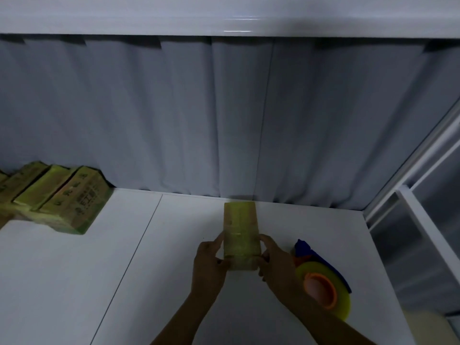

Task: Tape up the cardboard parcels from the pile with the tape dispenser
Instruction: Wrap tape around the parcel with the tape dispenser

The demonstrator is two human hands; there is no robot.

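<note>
Cardboard parcel (240, 227), oblong, glossy | left grip (209, 266), right grip (276, 266): both clasping its sides

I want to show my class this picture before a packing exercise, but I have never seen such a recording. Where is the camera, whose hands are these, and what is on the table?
There is no machine: a person wears a camera on the head, so the one picture looks down at their own hands. The left hand and the right hand grip a cardboard parcel by its sides. A tape dispenser lies on the white table to their right. More parcels sit in a pile far left.
</note>
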